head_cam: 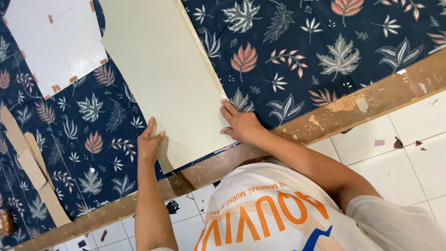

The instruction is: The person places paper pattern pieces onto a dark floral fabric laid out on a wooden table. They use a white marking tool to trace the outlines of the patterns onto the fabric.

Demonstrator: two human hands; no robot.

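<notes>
Both arms are stretched forward, elbows bent. The left hand (149, 142) is laid flat, fingers together. The right hand (241, 124) is pressed down, fingers spread.

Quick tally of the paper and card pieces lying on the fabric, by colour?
Cream card pattern piece, large, under both hands: 1
White paper pattern piece with orange tape tabs, top left: 1
Tan cardboard strips, left edge: 1 cluster; separate strips cannot be told
Total: 3

All lie on the navy leaf-print fabric. Left hand and right hand press the cream piece.

Cream pattern card (172, 69); navy fabric (297, 56), white and coral leaves; white floor tiles (409, 162).
</notes>
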